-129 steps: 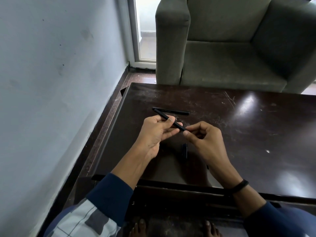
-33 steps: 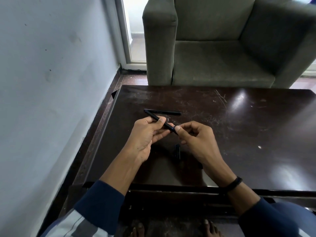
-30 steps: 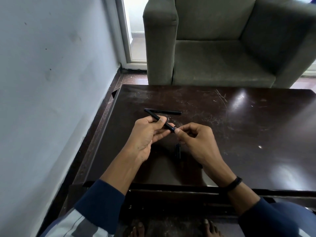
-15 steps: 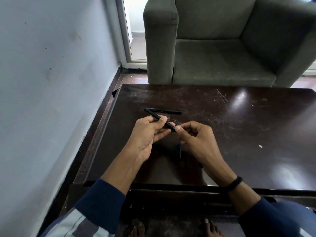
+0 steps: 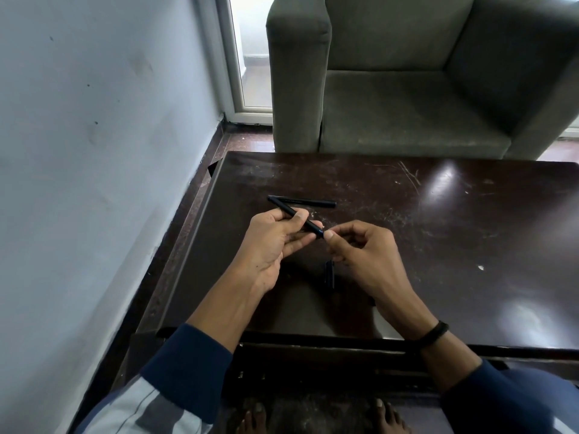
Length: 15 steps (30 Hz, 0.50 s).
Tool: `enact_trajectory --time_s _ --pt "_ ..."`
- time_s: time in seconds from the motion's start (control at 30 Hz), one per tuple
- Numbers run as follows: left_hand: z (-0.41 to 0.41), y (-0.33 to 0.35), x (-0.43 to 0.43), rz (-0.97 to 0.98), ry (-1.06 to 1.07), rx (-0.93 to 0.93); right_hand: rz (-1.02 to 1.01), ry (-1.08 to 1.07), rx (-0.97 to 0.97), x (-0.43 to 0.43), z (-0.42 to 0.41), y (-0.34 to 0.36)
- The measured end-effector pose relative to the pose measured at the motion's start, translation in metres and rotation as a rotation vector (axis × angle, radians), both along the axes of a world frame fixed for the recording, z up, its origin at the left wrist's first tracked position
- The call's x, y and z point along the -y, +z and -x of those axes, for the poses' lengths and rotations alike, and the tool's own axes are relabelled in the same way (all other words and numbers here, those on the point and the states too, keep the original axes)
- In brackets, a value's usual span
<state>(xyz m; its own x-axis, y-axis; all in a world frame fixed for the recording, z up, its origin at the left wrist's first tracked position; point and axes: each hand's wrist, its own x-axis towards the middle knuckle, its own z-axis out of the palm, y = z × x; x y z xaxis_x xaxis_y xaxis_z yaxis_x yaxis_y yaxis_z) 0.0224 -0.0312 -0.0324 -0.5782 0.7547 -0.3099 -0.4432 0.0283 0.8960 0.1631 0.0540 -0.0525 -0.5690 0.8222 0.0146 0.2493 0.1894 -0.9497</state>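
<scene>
The left hand (image 5: 269,242) grips a black pen (image 5: 282,206) between thumb and curled fingers, palm turned toward the person, holding it up off the desk (image 5: 438,245). The pen's long axis runs on a slant: its far end pokes out beyond the knuckles, up and away to the left, and its near end sticks out past the thumb toward the right hand (image 5: 363,255). That near end is what the work turns on. The right hand sits just beside it, fingers curled, with thumb and forefinger pinched together right at the tip of the pen, so the two hands meet end to end along the pen's line. Whether the pinch closes on the tip itself or on some small part fitted there is too small to tell. Any pull, push or twist from the right hand probably has to follow that same slanted axis, down and to the right to draw something off, up and to the left to seat it, while the left hand steadies the barrel. A short dark cap (image 5: 329,274) lies on the desk just below the right hand's fingers, nearer to that hand than to the left, lying roughly toward and away from the person. A second pen (image 5: 310,202) lies flat on the desk just beyond both hands, running left to right, its left end close to the far end of the held pen.
</scene>
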Motion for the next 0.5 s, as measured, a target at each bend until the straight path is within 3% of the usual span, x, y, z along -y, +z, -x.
enact_trajectory --time_s 0.5 --pt "-0.0021 0.0011 0.0005 0.003 0.004 0.005 -0.003 -0.014 0.003 0.0019 -0.0015 0.0036"
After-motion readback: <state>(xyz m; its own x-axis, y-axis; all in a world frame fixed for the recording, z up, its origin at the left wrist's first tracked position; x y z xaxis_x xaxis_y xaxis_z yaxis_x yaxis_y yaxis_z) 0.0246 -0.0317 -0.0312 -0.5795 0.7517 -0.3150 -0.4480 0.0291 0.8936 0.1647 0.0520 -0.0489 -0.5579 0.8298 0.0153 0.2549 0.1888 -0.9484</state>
